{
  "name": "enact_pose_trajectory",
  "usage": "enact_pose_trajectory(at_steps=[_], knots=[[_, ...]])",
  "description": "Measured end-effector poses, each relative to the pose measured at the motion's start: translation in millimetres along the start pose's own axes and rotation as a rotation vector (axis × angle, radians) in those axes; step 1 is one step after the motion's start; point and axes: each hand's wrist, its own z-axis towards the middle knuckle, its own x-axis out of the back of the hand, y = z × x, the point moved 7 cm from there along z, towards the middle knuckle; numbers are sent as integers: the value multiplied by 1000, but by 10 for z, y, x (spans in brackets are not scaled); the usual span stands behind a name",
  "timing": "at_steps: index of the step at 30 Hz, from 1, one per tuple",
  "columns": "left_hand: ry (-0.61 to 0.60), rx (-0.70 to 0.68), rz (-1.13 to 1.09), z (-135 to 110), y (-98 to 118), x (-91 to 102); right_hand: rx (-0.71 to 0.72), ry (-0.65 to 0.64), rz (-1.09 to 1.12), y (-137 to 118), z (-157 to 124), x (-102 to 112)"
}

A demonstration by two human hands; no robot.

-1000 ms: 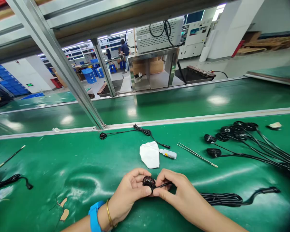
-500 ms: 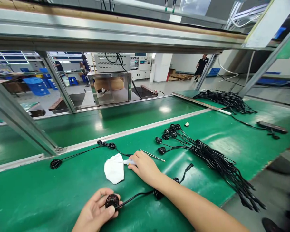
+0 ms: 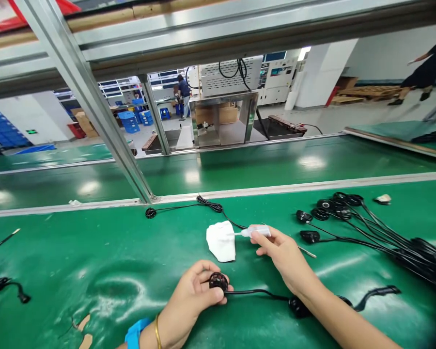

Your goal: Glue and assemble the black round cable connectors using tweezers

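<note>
Near the bottom middle, my left hand (image 3: 194,295) grips a small round black device (image 3: 218,281) between thumb and fingers. A black cable (image 3: 257,292) runs from it to the right, passing under my right forearm. My right hand (image 3: 276,249) is closed around a small clear dropper bottle (image 3: 257,231) with a thin nozzle pointing left. The nozzle tip is at the right part of a folded white cloth (image 3: 220,242) lying on the green mat (image 3: 160,252). A thin metal stick, perhaps tweezers (image 3: 308,252), lies partly hidden behind my right hand.
To the right lie several black corded devices (image 3: 325,206) with bundled cables (image 3: 421,252). Another coiled cable (image 3: 209,203) rests by the white ledge (image 3: 181,196). A metal post (image 3: 94,106) rises at left. Peeled tan pieces (image 3: 84,334) lie at lower left. People stand beyond the conveyor (image 3: 225,169).
My view has swung left. My right hand has lifted the dropper bottle from the mat, and its nozzle now reaches the white cloth. My left hand keeps hold of the round device.
</note>
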Motion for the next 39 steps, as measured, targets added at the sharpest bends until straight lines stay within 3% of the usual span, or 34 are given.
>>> enact_pose_trajectory(at_steps=[7,13,19,21,26,32,39], knots=[[17,-23,26,-16,24,-17,69,26,-39,5,-56,2],[61,-53,49,0,14,34,158,66,-111,-147,-124,17],[107,-80,70,5,37,60,-41,41,21,-59,-119,44],[120,-83,64,-3,43,58,-28,70,28,-74,-129,104],[152,-95,91,-13,46,56,226,77,-68,-359,-262,191],[160,-91,86,-13,47,55,571,11,-181,-693,-495,84],[146,-90,83,-18,35,59,713,-91,-212,-744,-567,-41]])
